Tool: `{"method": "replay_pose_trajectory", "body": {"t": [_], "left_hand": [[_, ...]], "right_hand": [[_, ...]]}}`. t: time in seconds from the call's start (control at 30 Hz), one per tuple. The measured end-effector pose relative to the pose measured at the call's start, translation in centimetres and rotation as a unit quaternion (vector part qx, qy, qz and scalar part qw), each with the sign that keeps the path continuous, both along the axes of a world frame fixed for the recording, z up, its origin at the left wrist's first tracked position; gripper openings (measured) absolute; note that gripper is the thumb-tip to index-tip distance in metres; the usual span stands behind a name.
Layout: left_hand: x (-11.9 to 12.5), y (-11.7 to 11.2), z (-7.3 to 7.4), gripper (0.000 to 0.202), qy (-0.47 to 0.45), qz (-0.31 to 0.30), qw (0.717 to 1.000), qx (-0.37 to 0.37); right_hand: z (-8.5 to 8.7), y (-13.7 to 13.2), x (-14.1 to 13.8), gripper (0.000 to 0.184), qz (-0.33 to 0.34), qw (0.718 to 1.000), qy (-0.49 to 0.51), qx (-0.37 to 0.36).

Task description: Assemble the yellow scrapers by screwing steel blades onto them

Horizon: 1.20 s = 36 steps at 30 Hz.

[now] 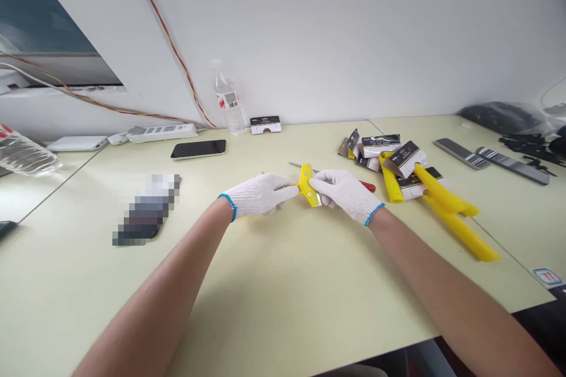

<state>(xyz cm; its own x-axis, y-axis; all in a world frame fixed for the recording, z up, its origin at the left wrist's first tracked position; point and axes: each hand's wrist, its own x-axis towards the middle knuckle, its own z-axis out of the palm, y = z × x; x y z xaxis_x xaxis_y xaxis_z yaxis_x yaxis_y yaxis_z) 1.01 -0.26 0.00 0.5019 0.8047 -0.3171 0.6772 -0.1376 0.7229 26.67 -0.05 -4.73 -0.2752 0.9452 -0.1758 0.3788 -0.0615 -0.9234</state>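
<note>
A yellow scraper (306, 186) with two screws in its head and a metal blade along its right edge is held between both hands above the table. My left hand (265, 193), in a white knit glove with a blue cuff, is closed round its handle, most of which is hidden. My right hand (342, 191), gloved the same way, pinches the head at its blade side. Behind my hands lies a screwdriver, its thin metal shaft (298, 165) to the left and its red handle (368, 187) partly showing past my right hand.
Several yellow scrapers (460, 227) in black-and-white card sleeves (404, 159) lie piled at the right. A phone (198, 149), a clear bottle (229, 100), a small box (265, 124) and a power strip (163, 132) are along the wall. Grey flat pieces (513, 166) lie far right.
</note>
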Motion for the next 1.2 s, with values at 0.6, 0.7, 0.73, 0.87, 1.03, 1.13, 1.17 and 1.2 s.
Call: {"method": "replay_pose_trajectory", "body": {"t": [0.6,0.7,0.73,0.87,1.03,1.13,1.17,1.2], "left_hand": [[-0.4,0.4,-0.3,0.051,0.024,-0.045,0.998,0.037],[-0.5,0.3,-0.3,0.049,0.021,-0.053,0.998,0.039],[-0.5,0.3,-0.3,0.047,0.02,-0.056,0.997,0.043],[-0.8,0.3,-0.3,0.042,0.009,-0.058,0.997,0.043],[-0.6,0.2,-0.1,0.046,0.013,-0.054,0.998,0.041],[-0.4,0.1,0.1,0.046,0.017,-0.049,0.998,0.038],[-0.3,0.0,0.1,0.045,0.019,-0.046,0.998,0.037],[-0.3,0.0,0.2,0.045,0.019,-0.04,0.998,0.036]], "right_hand": [[0.8,-0.1,0.2,0.046,0.001,0.997,-0.068,0.024],[0.8,0.1,0.3,0.05,0.02,0.999,-0.04,-0.002],[0.9,0.1,0.4,0.051,0.028,0.999,-0.038,-0.006],[1.1,0.0,0.3,0.051,0.038,0.998,-0.043,-0.008],[1.1,-0.4,-0.3,0.049,0.025,0.998,-0.058,0.007],[1.1,-0.6,-0.8,0.047,0.012,0.997,-0.068,0.025],[1.1,-0.7,-0.9,0.046,0.01,0.997,-0.07,0.029],[1.1,-0.7,-0.9,0.046,0.01,0.997,-0.071,0.03]]}}
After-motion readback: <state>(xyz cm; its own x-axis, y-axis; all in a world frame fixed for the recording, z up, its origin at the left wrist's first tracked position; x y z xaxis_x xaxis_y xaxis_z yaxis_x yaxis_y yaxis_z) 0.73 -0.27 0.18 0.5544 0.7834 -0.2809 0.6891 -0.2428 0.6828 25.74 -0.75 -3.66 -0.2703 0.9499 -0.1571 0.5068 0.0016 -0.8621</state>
